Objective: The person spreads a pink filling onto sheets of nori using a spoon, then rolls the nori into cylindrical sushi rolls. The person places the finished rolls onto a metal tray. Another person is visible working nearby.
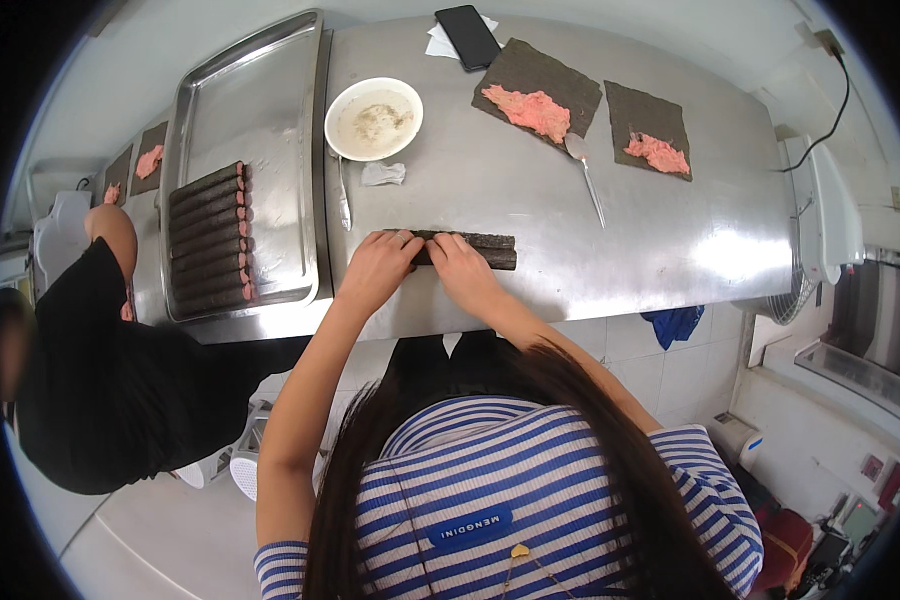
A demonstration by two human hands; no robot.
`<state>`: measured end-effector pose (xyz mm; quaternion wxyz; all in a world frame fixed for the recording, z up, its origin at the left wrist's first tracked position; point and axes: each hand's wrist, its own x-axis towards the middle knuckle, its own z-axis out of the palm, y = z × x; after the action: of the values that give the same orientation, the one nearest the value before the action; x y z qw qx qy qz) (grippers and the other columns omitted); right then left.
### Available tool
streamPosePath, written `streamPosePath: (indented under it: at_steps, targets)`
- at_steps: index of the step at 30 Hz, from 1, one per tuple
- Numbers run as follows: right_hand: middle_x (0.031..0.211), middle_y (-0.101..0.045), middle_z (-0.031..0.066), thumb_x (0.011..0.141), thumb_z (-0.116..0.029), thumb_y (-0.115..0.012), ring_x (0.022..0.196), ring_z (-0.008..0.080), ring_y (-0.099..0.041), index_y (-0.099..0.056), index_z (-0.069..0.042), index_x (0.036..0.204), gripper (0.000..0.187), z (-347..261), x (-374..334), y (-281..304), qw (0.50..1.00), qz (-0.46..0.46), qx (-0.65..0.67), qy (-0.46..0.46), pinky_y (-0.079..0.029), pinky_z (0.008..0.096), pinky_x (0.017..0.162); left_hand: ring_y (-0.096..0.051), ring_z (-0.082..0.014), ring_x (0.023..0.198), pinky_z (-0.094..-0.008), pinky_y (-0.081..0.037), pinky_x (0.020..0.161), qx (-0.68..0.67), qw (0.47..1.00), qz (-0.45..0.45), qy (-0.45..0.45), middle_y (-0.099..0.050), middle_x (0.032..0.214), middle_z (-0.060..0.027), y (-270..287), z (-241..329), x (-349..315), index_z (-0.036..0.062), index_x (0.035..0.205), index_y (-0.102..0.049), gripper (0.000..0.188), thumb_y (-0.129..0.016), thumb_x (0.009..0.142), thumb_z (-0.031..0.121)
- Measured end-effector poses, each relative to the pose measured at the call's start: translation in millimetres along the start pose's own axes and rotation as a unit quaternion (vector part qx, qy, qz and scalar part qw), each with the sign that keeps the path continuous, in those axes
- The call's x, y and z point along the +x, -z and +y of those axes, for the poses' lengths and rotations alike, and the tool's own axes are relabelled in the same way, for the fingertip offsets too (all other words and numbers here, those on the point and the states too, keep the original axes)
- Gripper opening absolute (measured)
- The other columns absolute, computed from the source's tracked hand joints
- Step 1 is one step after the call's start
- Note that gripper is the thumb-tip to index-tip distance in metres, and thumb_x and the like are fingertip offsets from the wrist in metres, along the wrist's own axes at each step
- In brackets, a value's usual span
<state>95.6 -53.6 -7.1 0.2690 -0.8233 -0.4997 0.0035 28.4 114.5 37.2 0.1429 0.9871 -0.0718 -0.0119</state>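
Observation:
Near the front edge of the steel table lies a dark seaweed roll (pixel 495 260), with a second long dark edge right behind it; I cannot tell whether that is a separate roll. My left hand (pixel 377 268) has its fingers curled over the left part of the roll. Beside it, my right hand (pixel 462 272) grips the middle, thumbs close together. The roll's right end sticks out past my right hand, while its left part is hidden under my fingers. Behind my hands stand a white bowl (pixel 374 119) of cloudy liquid, a spoon (pixel 345 195) and a crumpled white tissue (pixel 383 175).
Several finished rolls (pixel 208 240) lie in a metal tray (pixel 315 200) at left. Seaweed sheets (pixel 582 92) (pixel 625 105) with pink filling sit at the back right, near another spoon (pixel 590 185). A black phone (pixel 467 38) lies far back. A person in black (pixel 130 390) works close on my left.

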Motion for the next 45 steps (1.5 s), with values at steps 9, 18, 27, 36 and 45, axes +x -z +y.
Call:
streamPosePath:
  at_steps: [9, 18, 27, 36, 45]
  targets:
    - [0.103, -0.054, 0.0134, 0.075, -0.006, -0.056, 0.099, 0.0266, -0.054, -0.055, 0.005, 0.107, 0.034, 8, -51, 18, 0.993, 0.022, -0.078, -0.089, -0.048, 0.0342, 0.087, -0.063, -0.0225, 0.086, -0.0366, -0.05, 0.075, -0.026, 0.998, -0.064, 0.005, -0.062, 0.09, -0.0029, 3, 13, 11, 0.012, 0.097, -0.064, 0.028, -0.071, 0.071, 0.011]
    - [0.104, -0.053, 0.0147, 0.074, -0.008, -0.056, 0.099, 0.0269, -0.052, -0.054, 0.007, 0.111, 0.04, 2, -33, 15, 0.994, 0.054, -0.089, 0.028, -0.045, 0.0346, 0.091, -0.064, -0.0274, 0.088, -0.0392, -0.051, 0.076, -0.086, 0.954, -0.286, 0.025, -0.067, 0.094, -0.0063, 17, -9, 63, 0.0108, 0.098, -0.067, 0.03, -0.074, 0.069, 0.011]
    - [0.102, -0.053, 0.0151, 0.073, -0.008, -0.056, 0.097, 0.0265, -0.052, -0.055, 0.007, 0.108, 0.038, -1, -30, 9, 0.989, 0.053, -0.135, -0.01, -0.044, 0.0342, 0.09, -0.063, -0.0255, 0.088, -0.0374, -0.052, 0.074, -0.017, 0.995, -0.089, -0.037, -0.061, 0.09, -0.0064, 13, 5, 28, 0.0101, 0.096, -0.059, 0.036, -0.077, 0.065, 0.011]
    - [0.101, -0.053, 0.0165, 0.074, -0.006, -0.055, 0.1, 0.0302, -0.052, -0.054, 0.006, 0.106, 0.034, 15, -68, 28, 0.984, 0.023, -0.141, -0.102, -0.042, 0.0388, 0.095, -0.063, -0.0279, 0.084, -0.0391, -0.051, 0.073, 0.027, 0.991, -0.129, -0.018, -0.062, 0.09, -0.0065, 0, 8, 21, 0.0096, 0.097, -0.059, 0.029, -0.073, 0.072, 0.012]
    - [0.111, -0.052, 0.0181, 0.074, -0.006, -0.056, 0.11, 0.0324, -0.05, -0.053, 0.007, 0.109, 0.037, 13, -73, 56, 0.979, -0.005, -0.172, -0.112, -0.037, 0.043, 0.105, -0.063, -0.0284, 0.084, -0.0404, -0.051, 0.073, -0.018, 0.988, -0.155, -0.02, -0.062, 0.088, -0.006, 3, 7, 33, 0.0126, 0.097, -0.063, 0.031, -0.075, 0.069, 0.013]
